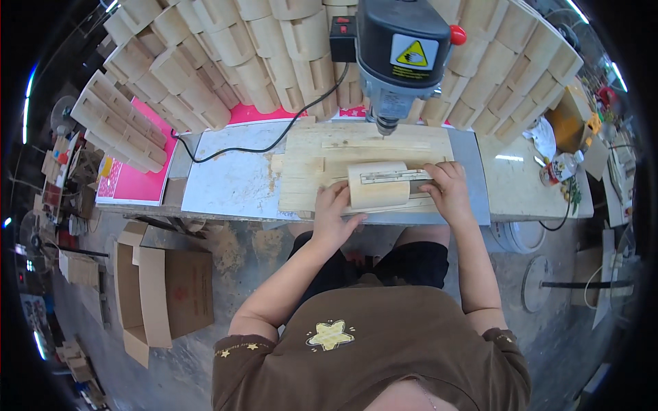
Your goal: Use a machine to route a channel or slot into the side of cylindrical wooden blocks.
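Note:
A pale wooden cylinder [377, 196] lies on its side on a wooden board [301, 175]. Along its upper side runs a narrow light strip with dark marks [392, 176]. At the cylinder's left end, my left hand [334, 214] grips it, fingers on the end and thumb low near the board's front edge. My right hand [449, 190] is closed at the right end, thumb and fingers pinched around the strip and a dark grey flat piece [419, 185] beside it. Just beyond the cylinder, the chuck of a drill press [386, 125] points down at the board.
Stacked slotted wooden cylinders [260, 61] line the back of the table, with more at the right [510, 68]. A black cable [253, 149] crosses the white surface at left. A bottle [562, 168] stands at right. An open cardboard box [164, 294] sits on the floor.

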`<state>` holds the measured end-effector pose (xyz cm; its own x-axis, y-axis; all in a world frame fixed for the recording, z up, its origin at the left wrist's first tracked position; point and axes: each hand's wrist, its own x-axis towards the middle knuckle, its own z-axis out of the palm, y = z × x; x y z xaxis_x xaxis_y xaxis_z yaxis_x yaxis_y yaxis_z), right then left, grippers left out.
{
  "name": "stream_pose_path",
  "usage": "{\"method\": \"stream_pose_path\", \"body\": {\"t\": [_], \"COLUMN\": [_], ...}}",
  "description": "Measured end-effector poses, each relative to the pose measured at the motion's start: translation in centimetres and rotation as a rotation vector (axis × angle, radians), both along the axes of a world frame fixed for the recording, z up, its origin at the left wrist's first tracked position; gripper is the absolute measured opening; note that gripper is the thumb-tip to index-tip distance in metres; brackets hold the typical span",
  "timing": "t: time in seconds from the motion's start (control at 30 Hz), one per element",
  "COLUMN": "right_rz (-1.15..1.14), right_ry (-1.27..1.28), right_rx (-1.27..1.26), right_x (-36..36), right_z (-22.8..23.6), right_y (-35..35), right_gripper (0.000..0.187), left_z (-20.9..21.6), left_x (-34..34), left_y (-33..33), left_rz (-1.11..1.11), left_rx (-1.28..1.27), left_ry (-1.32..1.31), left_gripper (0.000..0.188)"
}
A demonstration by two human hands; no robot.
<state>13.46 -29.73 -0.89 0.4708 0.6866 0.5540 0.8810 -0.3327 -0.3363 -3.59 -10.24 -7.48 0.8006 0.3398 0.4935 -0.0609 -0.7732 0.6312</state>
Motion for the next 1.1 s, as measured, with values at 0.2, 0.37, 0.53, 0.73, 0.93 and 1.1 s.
{"method": "stream_pose_path", "body": {"t": [0.2, 0.37, 0.53, 0.73, 0.93, 1.1], "right_rz": [-0.083, -0.119, -0.067, -0.044, -0.312, -0.395], "right_ry": [0.056, 0.068, 0.507, 0.205, -0.038, -0.181], "right_rx": [0.024, 0.028, 0.297, 0.645, 0.047, 0.069], "right_x": [3.2, 3.8, 4.3, 10.0, 9.1, 1.8], "right_z": [-0.9, -1.7, -0.7, 12.6, 18.8, 17.3], "right_y": [2.5, 3.9, 3.9, 5.2, 9.7, 5.8], "right_gripper": [0.046, 0.048, 0.048, 0.039, 0.038, 0.034], "left_z": [-0.5, -0.8, -0.1, -0.9, -1.0, -0.7], "left_x": [4.2, 5.2, 4.6, 4.6, 4.9, 4.8], "left_y": [2.3, 4.8, 6.0, 6.8, 6.8, 6.5], "left_rz": [0.191, 0.177, 0.121, 0.037, 0.027, 0.042], "left_rx": [0.125, 0.096, 0.02, -0.038, -0.029, -0.014], "left_ry": [0.081, 0.118, 0.203, 0.164, 0.206, 0.203], "left_gripper": [0.065, 0.056, 0.045, 0.056, 0.055, 0.055]}}
